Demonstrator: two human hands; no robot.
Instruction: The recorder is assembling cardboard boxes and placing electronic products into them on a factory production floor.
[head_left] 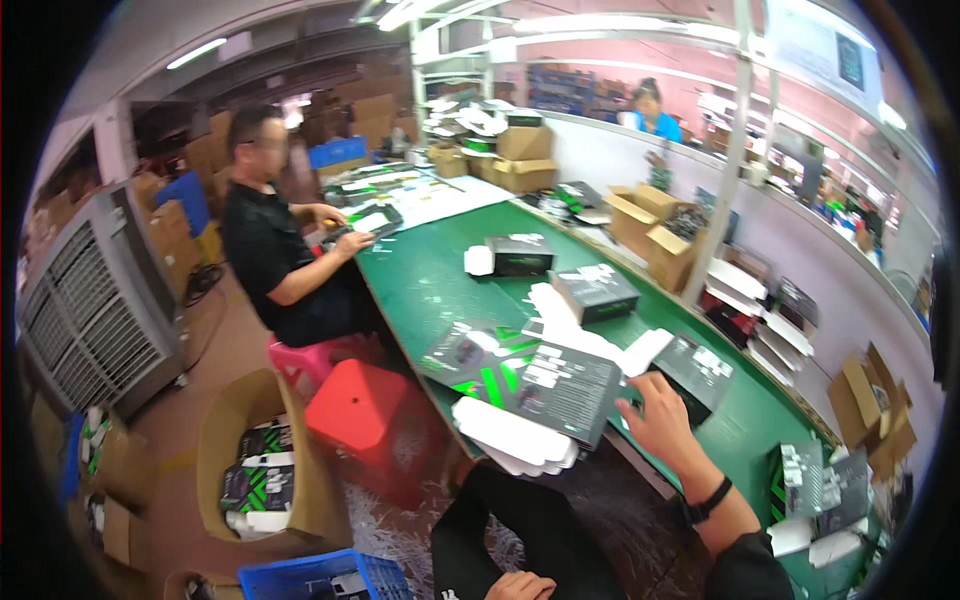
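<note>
My right hand, a dark band on its wrist, is over the green table. Its thumb and fingers are apart, with nothing visible between them. Just left of it lies a black printed carton with white flaps hanging past the table edge. A black and green carton lies beside that one, partly covered by it. Beyond my fingers sits another black carton with a raised white flap. My left hand rests on my lap at the lower edge, partly cut off, fingers laid out and holding nothing visible.
Farther up the green table are black cartons. A co-worker sits at the left side, handling a carton. A red stool, a large cardboard box of cartons and a blue crate stand left of me.
</note>
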